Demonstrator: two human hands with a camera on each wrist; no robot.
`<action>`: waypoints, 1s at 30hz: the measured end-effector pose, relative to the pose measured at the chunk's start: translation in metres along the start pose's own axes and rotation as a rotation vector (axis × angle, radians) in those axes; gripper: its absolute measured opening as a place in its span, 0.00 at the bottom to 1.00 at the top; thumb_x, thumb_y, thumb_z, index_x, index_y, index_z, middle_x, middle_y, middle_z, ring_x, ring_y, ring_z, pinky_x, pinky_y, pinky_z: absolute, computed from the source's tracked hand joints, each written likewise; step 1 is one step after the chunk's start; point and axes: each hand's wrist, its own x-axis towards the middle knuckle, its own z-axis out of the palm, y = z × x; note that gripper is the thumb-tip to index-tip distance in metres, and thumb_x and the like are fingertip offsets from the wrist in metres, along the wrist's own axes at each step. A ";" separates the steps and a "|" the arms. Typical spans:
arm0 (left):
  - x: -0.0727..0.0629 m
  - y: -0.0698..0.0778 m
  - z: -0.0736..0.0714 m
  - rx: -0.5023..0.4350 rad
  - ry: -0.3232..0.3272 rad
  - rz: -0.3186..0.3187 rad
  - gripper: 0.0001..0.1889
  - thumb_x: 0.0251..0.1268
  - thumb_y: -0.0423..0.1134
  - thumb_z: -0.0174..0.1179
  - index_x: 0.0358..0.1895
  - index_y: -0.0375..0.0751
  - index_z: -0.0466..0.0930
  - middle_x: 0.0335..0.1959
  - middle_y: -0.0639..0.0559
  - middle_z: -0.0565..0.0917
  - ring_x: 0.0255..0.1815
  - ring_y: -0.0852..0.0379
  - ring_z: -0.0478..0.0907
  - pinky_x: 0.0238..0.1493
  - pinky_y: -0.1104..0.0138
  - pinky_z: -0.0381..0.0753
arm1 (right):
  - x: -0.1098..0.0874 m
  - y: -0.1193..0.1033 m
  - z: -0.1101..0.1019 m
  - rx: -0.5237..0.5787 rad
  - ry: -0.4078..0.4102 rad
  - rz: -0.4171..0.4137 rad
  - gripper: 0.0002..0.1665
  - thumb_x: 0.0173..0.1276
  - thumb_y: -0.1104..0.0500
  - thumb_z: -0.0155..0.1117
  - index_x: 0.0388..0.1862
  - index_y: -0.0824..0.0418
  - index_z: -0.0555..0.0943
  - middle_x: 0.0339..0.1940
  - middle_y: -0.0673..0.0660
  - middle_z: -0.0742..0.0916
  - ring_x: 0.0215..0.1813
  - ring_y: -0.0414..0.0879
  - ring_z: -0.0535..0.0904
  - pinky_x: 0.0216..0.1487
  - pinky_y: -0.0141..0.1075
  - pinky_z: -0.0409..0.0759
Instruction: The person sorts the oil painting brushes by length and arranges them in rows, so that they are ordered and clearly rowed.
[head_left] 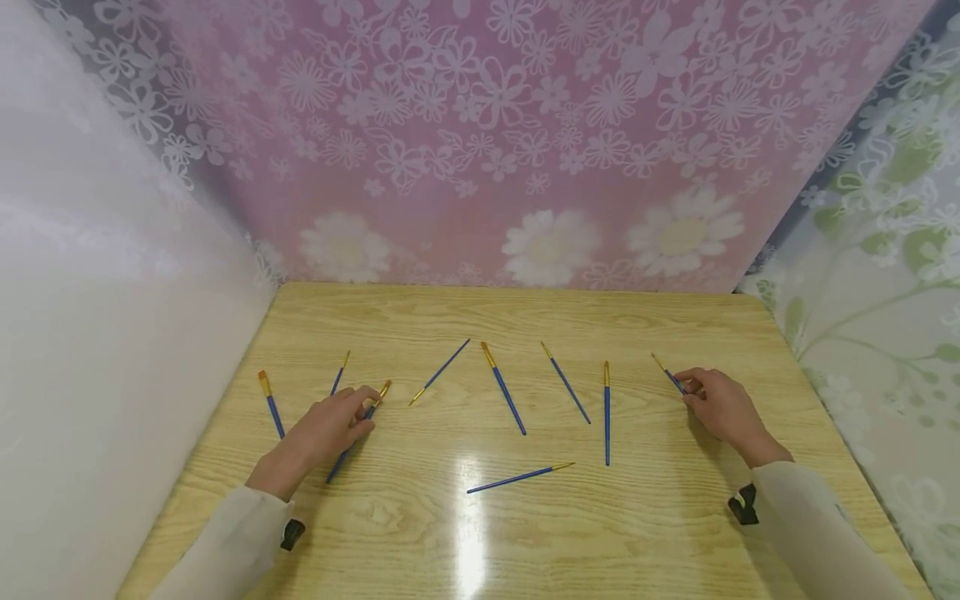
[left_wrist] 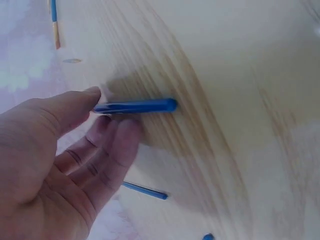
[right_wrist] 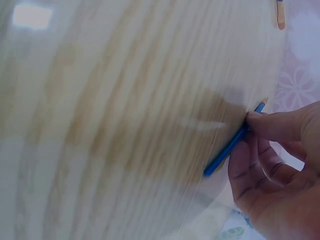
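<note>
At the table's left side my left hand (head_left: 327,431) pinches a paintbrush (head_left: 341,465) between thumb and fingers. Its blue handle slants down toward the near edge, and its bristles point away from me. In the left wrist view, the rounded end of this blue handle (left_wrist: 145,106) sticks out past the fingertips. Over on the right, my right hand (head_left: 722,406) grips a thin paintbrush (head_left: 661,363) with a blue handle, its fine tip pointing to the far left. The right wrist view shows its handle (right_wrist: 225,154) between thumb and fingers, close over the wood.
A wide flat brush (head_left: 272,406) and a thin brush (head_left: 339,375) lie near my left hand. Across the middle are several more brushes, including a flat one (head_left: 506,390), a round one (head_left: 607,421) and a nearer one (head_left: 517,478). A flowered curtain (head_left: 480,167) hangs behind the table (head_left: 405,542).
</note>
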 end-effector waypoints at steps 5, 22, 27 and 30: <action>-0.007 0.009 -0.001 0.033 0.010 -0.028 0.26 0.77 0.35 0.68 0.73 0.39 0.75 0.48 0.44 0.87 0.45 0.47 0.87 0.50 0.45 0.87 | -0.001 -0.003 0.000 0.005 0.019 0.011 0.18 0.74 0.73 0.66 0.60 0.75 0.83 0.43 0.70 0.88 0.46 0.69 0.88 0.43 0.61 0.86; -0.007 0.019 0.003 -0.016 0.058 -0.161 0.22 0.68 0.30 0.63 0.65 0.33 0.79 0.32 0.49 0.80 0.24 0.54 0.71 0.24 0.65 0.70 | 0.004 -0.005 0.000 0.019 0.007 0.047 0.13 0.76 0.71 0.64 0.57 0.73 0.82 0.46 0.71 0.89 0.51 0.71 0.87 0.50 0.66 0.83; 0.002 0.016 -0.001 -0.059 0.061 -0.178 0.23 0.70 0.33 0.62 0.67 0.34 0.79 0.40 0.45 0.89 0.26 0.55 0.77 0.28 0.62 0.77 | 0.005 -0.004 -0.001 0.016 -0.005 0.056 0.13 0.76 0.72 0.64 0.56 0.73 0.82 0.45 0.72 0.89 0.49 0.71 0.87 0.49 0.66 0.83; 0.011 0.015 -0.004 -0.098 0.062 -0.178 0.23 0.73 0.34 0.61 0.69 0.35 0.78 0.46 0.42 0.91 0.29 0.55 0.80 0.33 0.59 0.81 | 0.005 -0.003 -0.001 0.012 -0.009 0.057 0.13 0.75 0.72 0.64 0.56 0.74 0.81 0.45 0.72 0.88 0.48 0.69 0.86 0.49 0.66 0.82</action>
